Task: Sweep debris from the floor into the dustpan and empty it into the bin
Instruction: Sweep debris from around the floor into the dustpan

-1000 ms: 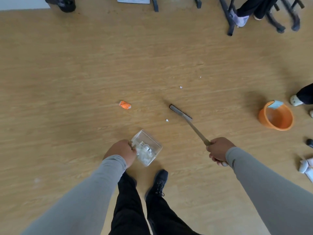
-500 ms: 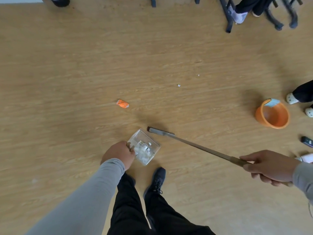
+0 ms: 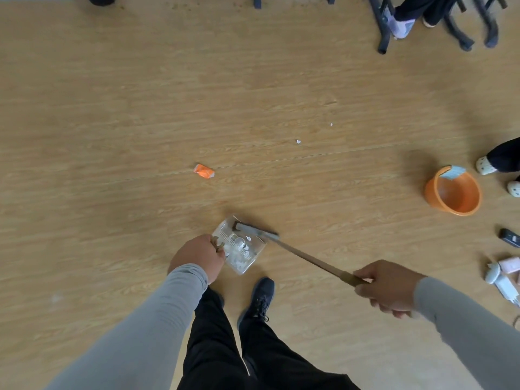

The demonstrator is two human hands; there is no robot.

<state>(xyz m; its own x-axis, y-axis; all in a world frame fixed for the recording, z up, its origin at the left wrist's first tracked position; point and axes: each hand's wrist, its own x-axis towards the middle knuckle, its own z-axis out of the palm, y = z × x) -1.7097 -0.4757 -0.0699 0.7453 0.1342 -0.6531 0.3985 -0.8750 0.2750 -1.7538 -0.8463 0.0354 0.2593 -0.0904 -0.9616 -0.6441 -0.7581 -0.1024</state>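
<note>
Broom [image 3: 284,246] head now at one dustpan [image 3: 239,247] — both hands' fingers grip handles — two specks, one orange scrap remain.

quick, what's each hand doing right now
Left hand: closed, gripping the clear dustpan by its handle.
Right hand: closed around the broom handle.

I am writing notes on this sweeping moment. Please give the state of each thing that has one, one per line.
dustpan: on the floor, holds white scraps
broom: head at the dustpan's mouth
left hand: grips the dustpan
right hand: grips the broom handle
orange bin: tilted, mouth open
orange wrapper: on the floor, unswept
white scraps: two on the floor, unswept
</note>
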